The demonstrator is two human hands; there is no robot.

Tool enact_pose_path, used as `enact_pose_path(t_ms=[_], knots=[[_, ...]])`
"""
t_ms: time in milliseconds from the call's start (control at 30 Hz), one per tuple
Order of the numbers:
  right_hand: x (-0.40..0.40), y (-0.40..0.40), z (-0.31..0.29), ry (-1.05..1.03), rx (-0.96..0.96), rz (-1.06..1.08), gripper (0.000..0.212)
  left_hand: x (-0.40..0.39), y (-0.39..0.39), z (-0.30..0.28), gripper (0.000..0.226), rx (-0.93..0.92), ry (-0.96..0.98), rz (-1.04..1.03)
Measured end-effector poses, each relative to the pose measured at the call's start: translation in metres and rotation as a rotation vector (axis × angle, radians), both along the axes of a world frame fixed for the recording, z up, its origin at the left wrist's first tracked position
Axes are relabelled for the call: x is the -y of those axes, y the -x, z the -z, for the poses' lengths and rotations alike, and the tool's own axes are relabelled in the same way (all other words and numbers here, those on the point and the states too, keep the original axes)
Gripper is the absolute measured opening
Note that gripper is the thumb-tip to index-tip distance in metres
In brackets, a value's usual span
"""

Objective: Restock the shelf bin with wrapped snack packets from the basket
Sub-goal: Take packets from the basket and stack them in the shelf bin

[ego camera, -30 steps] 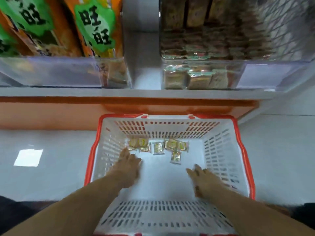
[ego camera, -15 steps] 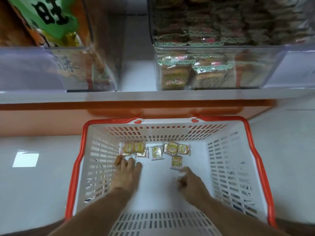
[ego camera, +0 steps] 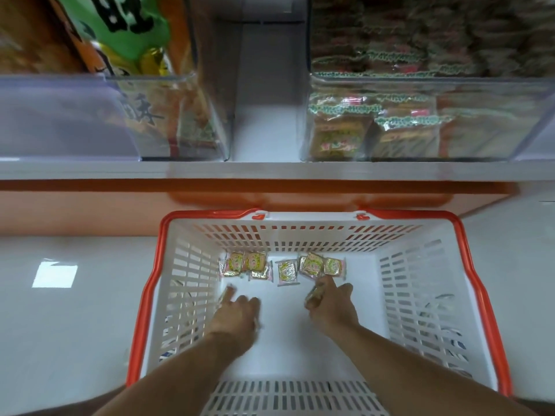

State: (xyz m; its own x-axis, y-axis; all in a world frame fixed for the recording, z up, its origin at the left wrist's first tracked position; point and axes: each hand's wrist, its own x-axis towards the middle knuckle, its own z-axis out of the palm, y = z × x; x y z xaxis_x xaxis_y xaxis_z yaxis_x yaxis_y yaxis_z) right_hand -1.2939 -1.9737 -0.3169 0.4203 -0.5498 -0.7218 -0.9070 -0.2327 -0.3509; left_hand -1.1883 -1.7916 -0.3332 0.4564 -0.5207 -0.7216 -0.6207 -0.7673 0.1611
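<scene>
R hand (ego camera: 330, 307) pinches 1 packet (ego camera: 313, 296) off basket (ego camera: 468, 256) floor; L hand (ego camera: 237, 318) curled, blurry, can't tell if holding. Rest of packets (ego camera: 286, 270) by far wall. Risk: slick wrapper slips en route to shelf bin (ego camera: 420, 85).

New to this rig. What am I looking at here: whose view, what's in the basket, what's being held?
There is no robot: a person works with bare hands, filmed by one camera on their head that looks forward and down. Both arms reach into a white basket with an orange rim, standing on the floor below a shelf. Small wrapped snack packets lie at its far end. The right hand pinches one packet. The left hand seems to hold another, but blur hides that grip. On the shelf, the clear bin to the right holds similar packets.
</scene>
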Motion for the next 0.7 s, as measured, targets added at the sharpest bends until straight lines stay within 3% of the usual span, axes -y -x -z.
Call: enact_pose_path(t_ms=[133, 200, 233, 267, 333, 400, 567, 700], knots=[[-0.008, 0.016, 0.001, 0.177, -0.087, -0.255, 0.035, 0.013, 0.002, -0.018, 0.035, -0.356, 0.212, -0.823], [-0.006, 0.015, -0.007, 0.033, -0.149, -0.319, 0.023, 0.019, -0.001, -0.03, 0.038, -0.578, 0.271, -1.13], [-0.002, 0.012, -0.017, -0.054, -0.155, -0.387, 0.013, 0.021, -0.004, -0.037, 0.038, -0.634, 0.282, -1.178], [0.002, 0.01, -0.025, -0.113, -0.159, -0.508, 0.01, 0.023, -0.008, -0.045, 0.038, -0.672, 0.303, -1.184], [0.016, -0.002, -0.056, -0.259, -0.096, -0.663, 0.022, 0.027, -0.016, -0.068, 0.039, -0.742, 0.371, -1.17], [0.031, -0.025, -0.098, -0.452, -0.147, -0.575, 0.041, 0.034, -0.026, -0.096, 0.031, -0.82, 0.458, -1.153], [0.059, -0.06, -0.241, -0.404, -0.085, -0.78, 0.041, 0.057, -0.048, -0.189, 0.022, -1.043, 0.64, -1.032], [0.074, -0.047, -0.355, -0.195, 0.265, -0.838, 0.045, 0.077, -0.05, -0.283, 0.028, -1.183, 0.772, -0.904]])
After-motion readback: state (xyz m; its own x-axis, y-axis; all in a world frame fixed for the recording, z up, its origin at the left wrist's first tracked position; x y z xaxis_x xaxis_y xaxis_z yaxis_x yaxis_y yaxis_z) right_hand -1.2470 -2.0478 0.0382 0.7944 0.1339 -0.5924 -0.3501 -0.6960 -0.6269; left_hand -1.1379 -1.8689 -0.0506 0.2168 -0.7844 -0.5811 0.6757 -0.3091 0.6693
